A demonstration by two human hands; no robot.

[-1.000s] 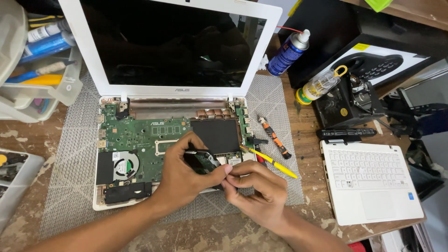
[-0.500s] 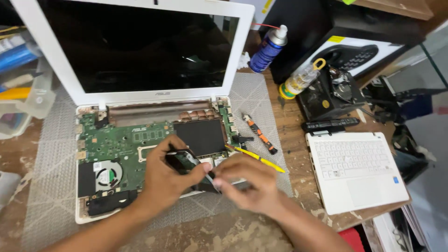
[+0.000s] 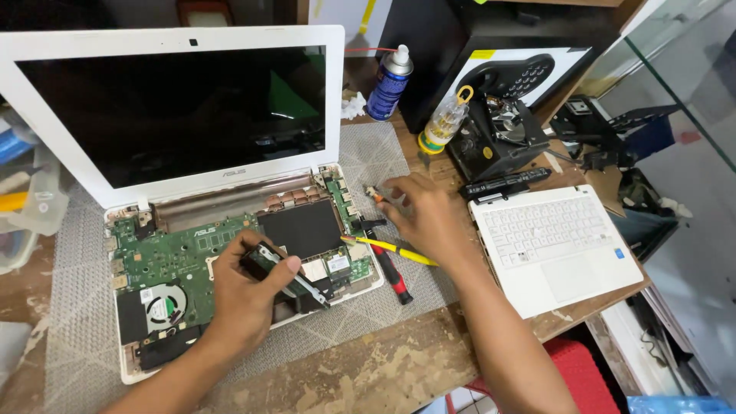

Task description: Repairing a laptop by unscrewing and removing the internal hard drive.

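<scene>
Over the opened white laptop (image 3: 153,253) near the tabletop's front edge, the left hand (image 3: 245,295) is clamping its grip on a small black component (image 3: 270,264), while the right hand (image 3: 425,218) is closing its fingertips on an orange-handled tool (image 3: 374,194) beside the laptop's right edge.

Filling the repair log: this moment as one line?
left hand: holds black component over motherboard | right hand: at orange-tipped tool on mat
</scene>
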